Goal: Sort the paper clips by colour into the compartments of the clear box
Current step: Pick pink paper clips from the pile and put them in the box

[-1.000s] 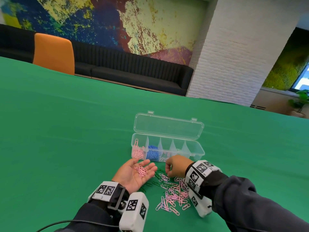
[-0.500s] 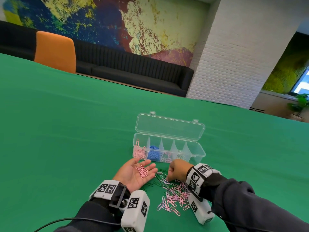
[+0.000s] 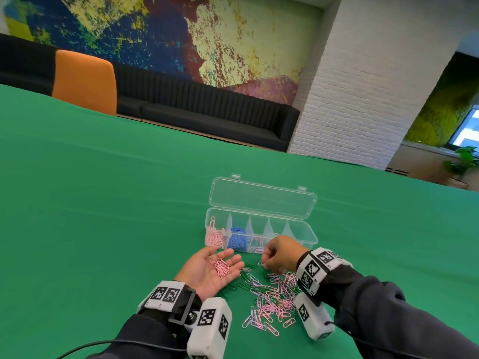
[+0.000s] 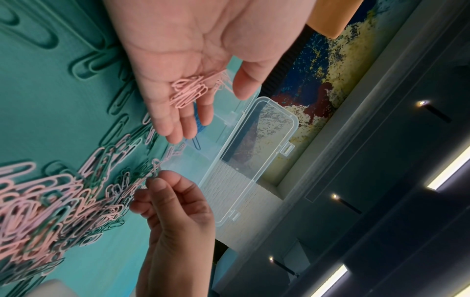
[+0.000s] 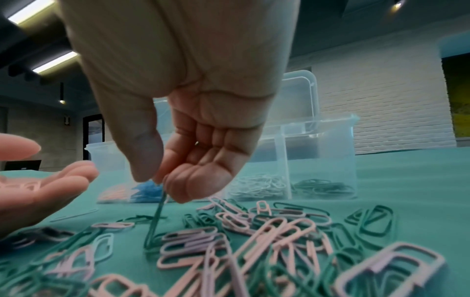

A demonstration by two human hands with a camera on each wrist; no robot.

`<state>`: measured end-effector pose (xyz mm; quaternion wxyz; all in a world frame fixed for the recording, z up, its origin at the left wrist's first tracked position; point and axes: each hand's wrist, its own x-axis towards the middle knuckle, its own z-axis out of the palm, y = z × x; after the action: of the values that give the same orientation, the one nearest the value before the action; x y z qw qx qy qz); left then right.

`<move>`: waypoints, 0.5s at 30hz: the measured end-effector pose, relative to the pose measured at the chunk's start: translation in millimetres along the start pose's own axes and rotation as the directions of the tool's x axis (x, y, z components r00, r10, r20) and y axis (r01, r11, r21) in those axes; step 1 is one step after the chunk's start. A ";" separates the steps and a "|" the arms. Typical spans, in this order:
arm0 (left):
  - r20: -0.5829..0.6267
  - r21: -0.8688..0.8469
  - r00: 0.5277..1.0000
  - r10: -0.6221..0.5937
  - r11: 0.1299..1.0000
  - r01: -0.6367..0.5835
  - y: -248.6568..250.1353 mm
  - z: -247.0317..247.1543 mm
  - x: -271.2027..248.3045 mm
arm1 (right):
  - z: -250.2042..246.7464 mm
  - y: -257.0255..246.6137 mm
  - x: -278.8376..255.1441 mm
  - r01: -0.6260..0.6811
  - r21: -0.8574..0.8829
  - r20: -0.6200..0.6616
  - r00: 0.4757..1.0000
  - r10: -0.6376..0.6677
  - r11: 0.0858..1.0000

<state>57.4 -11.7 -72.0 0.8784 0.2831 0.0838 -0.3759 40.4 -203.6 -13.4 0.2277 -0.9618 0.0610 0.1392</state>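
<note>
Fingers (image 5: 178, 186) of the right hand (image 3: 278, 253) pinch one paper clip, thumb against forefinger; the right wrist view shows a dark green clip (image 5: 155, 223) hanging near-vertical from the pinch, its lower end touching the pile (image 3: 269, 299), while the head view shows something pale at the fingertips, so colour not certain. Left hand (image 3: 211, 272) lies palm up, fingers relaxed and straight, carrying a small bunch of pink clips (image 3: 220, 266), roughly a dozen, too tangled to count.

Key relation: the pinched clip is just right of the open left palm and just in front of the clear box (image 3: 259, 237); long axis upright. If green, it likely belongs in the box, not the palm; the right wrist view shows a green batch in one of the right-hand compartments. Right hand is nearer that end.

Counts: one box, lid (image 3: 261, 202) hinged open behind it, five compartments. Leftmost holds pink, next blue (image 3: 237, 239), a middle one some pale clips, green further right. Loose pile on the green surface (image 3: 103, 203): pink and dark green mixed, several dozen, not countable. No loose blue seen.
</note>
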 end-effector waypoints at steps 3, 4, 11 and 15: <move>-0.005 -0.003 1.000 -0.003 1.000 0.003 -0.2 0.0 0.3 | -3.6 -5.9 -3.6 0.078 0.066 -0.064 0.995 -0.074 0.995; -0.009 -0.005 1.000 -0.004 1.000 0.004 -0.4 0.2 0.8 | -6.0 -10.6 -6.6 0.136 0.116 -0.084 0.988 -0.127 0.984; -0.011 -0.073 1.000 -0.006 0.997 0.005 -2.2 2.7 1.5 | -19.0 -26.4 -20.3 0.290 0.227 -0.056 0.957 -0.285 0.930; -0.029 -0.057 1.000 0.001 0.998 -0.002 0.8 5.1 -7.9 | -12.8 -14.3 -35.8 0.200 0.046 0.106 0.973 -0.204 0.979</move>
<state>52.0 -9.3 -64.6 0.8851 0.2634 0.1070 -0.3685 11.9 -194.7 14.3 0.2606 -0.9497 -0.0475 0.1670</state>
